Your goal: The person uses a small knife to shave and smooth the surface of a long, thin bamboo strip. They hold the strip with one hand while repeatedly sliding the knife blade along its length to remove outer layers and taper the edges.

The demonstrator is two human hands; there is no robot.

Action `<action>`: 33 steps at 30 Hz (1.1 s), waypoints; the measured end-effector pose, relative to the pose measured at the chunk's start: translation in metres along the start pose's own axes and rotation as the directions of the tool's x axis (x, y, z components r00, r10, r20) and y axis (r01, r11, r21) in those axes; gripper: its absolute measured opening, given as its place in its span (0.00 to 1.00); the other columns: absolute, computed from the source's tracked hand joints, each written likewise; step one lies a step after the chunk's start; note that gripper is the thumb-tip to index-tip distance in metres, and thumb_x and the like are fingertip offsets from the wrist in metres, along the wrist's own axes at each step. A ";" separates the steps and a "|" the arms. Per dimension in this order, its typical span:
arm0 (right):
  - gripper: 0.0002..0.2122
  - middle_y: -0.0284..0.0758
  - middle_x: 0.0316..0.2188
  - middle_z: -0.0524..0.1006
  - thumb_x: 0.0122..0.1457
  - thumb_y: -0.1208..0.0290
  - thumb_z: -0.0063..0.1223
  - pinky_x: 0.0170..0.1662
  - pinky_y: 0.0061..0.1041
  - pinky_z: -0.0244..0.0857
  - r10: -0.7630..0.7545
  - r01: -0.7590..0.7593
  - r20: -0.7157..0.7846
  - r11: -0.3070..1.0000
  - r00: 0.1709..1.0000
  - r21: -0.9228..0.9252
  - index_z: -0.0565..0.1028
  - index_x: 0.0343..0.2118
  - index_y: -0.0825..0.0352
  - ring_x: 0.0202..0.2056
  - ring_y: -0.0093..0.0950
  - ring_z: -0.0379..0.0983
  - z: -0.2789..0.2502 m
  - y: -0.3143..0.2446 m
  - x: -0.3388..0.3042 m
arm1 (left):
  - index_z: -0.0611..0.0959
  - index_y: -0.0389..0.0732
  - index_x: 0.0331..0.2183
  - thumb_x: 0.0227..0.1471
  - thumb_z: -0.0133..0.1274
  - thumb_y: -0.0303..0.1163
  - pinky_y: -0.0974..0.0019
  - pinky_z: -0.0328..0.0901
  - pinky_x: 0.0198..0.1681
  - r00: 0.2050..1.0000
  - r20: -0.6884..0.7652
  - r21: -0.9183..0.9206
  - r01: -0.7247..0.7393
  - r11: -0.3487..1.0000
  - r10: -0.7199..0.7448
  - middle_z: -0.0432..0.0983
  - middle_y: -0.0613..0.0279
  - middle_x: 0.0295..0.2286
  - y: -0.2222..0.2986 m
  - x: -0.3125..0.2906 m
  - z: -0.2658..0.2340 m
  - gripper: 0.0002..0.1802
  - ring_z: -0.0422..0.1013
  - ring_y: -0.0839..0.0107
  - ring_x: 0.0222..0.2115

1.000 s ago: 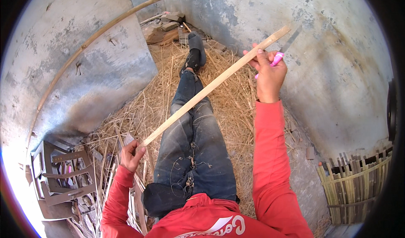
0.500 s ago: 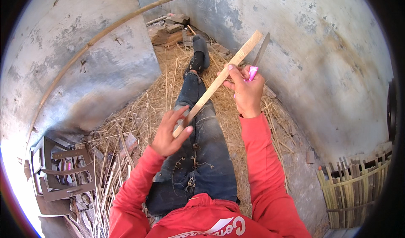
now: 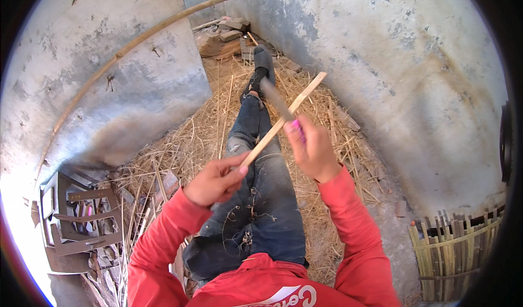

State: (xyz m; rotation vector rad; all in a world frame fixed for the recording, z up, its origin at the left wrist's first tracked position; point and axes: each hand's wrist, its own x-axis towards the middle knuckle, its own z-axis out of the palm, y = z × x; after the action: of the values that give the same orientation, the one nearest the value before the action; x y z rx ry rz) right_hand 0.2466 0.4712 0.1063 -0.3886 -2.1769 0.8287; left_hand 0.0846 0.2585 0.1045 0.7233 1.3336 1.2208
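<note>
My left hand (image 3: 217, 180) pinches the near end of a pale, flat wooden strip (image 3: 266, 139), which slants up and away to the right above my legs. In my right hand (image 3: 315, 150), closed round its pink handle, is a knife (image 3: 278, 100). Its blade is smeared by motion, points up to the left and crosses the strip about midway. Whether the edge touches the wood I cannot tell. Under both hands lie my outstretched legs in dark jeans (image 3: 272, 198).
Straw and shavings (image 3: 321, 198) cover the floor around my legs. A broken brown frame (image 3: 87, 220) stands at left, a slatted bamboo basket (image 3: 457, 252) at right. Bricks (image 3: 231, 32) lie in the far corner. A long bent pole (image 3: 117, 55) leans along the left wall.
My right hand has turned the knife from pointing up right to up left, across the strip, and let go of the wood. My left hand now grips the strip's near end more tightly.
</note>
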 end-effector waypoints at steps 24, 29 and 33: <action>0.31 0.45 0.10 0.71 0.68 0.43 0.45 0.19 0.43 0.65 -0.102 0.199 0.280 0.917 0.955 -0.345 0.75 0.16 0.66 0.13 0.44 0.72 -0.004 -0.011 -0.015 | 0.66 0.43 0.67 0.71 0.42 0.30 0.76 0.50 0.09 0.996 -0.086 -0.568 -0.044 0.822 -0.006 0.54 0.73 0.14 -0.049 -0.080 0.062 0.26 0.50 0.83 0.07; 0.31 0.45 0.10 0.71 0.69 0.43 0.44 0.18 0.43 0.65 -0.101 0.188 0.262 0.925 0.960 -0.331 0.76 0.17 0.66 0.13 0.45 0.72 -0.004 -0.003 -0.004 | 0.66 0.44 0.67 0.71 0.44 0.30 0.76 0.50 0.10 0.995 -0.092 -0.573 -0.025 0.819 -0.033 0.54 0.73 0.14 -0.054 -0.082 0.061 0.26 0.50 0.83 0.07; 0.31 0.46 0.10 0.70 0.70 0.44 0.43 0.18 0.44 0.61 -0.168 0.240 0.239 0.918 0.956 -0.314 0.77 0.18 0.66 0.12 0.46 0.70 0.004 0.012 -0.001 | 0.67 0.44 0.67 0.71 0.44 0.29 0.75 0.50 0.10 0.995 -0.096 -0.565 -0.022 0.825 -0.039 0.54 0.73 0.14 -0.052 -0.082 0.061 0.26 0.51 0.83 0.07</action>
State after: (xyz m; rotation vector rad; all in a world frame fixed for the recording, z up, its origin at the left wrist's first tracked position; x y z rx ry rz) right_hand 0.2444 0.4775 0.0959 -0.2417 -2.5136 0.3865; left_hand 0.1697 0.1828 0.0925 0.2262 0.9670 1.5656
